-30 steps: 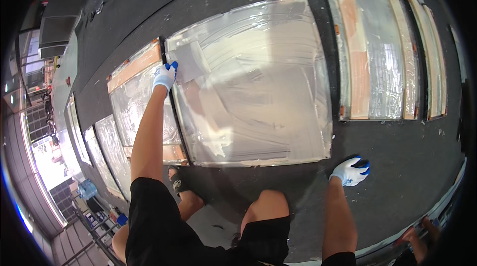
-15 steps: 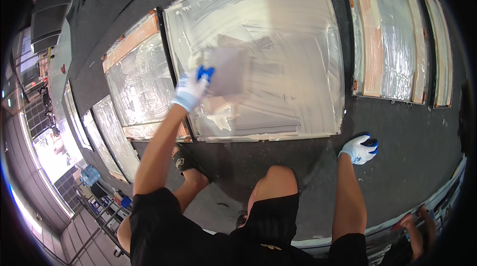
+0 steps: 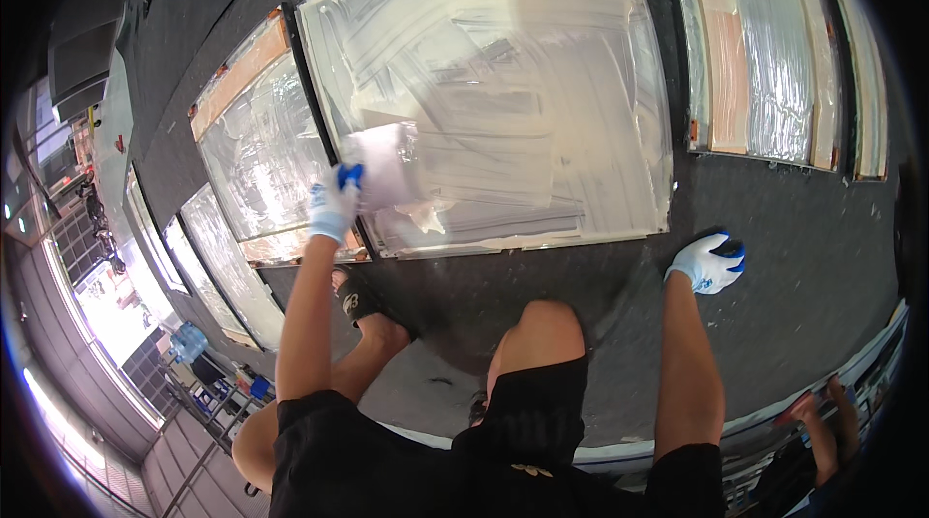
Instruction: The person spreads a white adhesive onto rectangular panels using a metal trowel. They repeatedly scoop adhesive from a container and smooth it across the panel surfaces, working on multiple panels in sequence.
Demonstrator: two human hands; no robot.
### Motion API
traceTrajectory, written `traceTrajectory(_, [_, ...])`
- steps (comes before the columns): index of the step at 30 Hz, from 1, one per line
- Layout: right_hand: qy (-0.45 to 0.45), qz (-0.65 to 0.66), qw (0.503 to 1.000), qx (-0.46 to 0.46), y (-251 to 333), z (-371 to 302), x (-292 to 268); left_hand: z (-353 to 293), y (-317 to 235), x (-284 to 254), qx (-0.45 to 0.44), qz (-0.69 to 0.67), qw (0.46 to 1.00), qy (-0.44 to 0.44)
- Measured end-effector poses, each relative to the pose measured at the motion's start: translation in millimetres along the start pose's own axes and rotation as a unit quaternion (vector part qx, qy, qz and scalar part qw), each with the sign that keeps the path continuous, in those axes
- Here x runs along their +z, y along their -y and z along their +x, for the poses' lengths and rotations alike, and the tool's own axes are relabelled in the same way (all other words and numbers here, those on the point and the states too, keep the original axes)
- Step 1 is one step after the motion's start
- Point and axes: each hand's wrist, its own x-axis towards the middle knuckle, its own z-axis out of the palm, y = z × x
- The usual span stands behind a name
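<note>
My left hand (image 3: 335, 204), in a white glove with blue on the fingers, is closed on the edge of a flat, pale rectangular spreader (image 3: 385, 165). Motion blurs the spreader, which lies over the lower left of a large panel (image 3: 590, 121). Wet-looking whitish coating with curved streaks covers that panel. A small torn, pale patch (image 3: 426, 218) shows just below the spreader. My right hand (image 3: 709, 264), gloved alike, rests on the dark floor (image 3: 619, 300) beyond the panel's lower right corner, fingers apart and nothing visible in them.
Glossy panels with peach strips stand to the left (image 3: 266, 146) and right (image 3: 774, 63), with dark bars between panels. Farther left are more pale panels (image 3: 227, 247), a blue water jug (image 3: 187, 341) and a metal rack. Another person's bare leg (image 3: 821, 436) shows at lower right.
My left hand has drawn the spreader left and toward me, to the panel's left edge. My right hand stays planted on the floor; the view has shifted slightly.
</note>
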Motion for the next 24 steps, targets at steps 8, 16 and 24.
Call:
traceTrajectory(8, [0.015, 0.009, 1.000, 0.008, 0, -1, 0, -5, -37, -65, 0.283, 0.158, 0.946, 0.026])
traceTrajectory(16, [0.021, 0.019, 0.999, 0.020, 6, -1, -6, -87, -106, 82, 0.131, -0.093, 0.971, 0.177])
traceTrajectory(24, [0.017, 0.022, 1.000, 0.015, 6, -2, -7, -103, -95, 121, 0.256, -0.030, 0.948, 0.185])
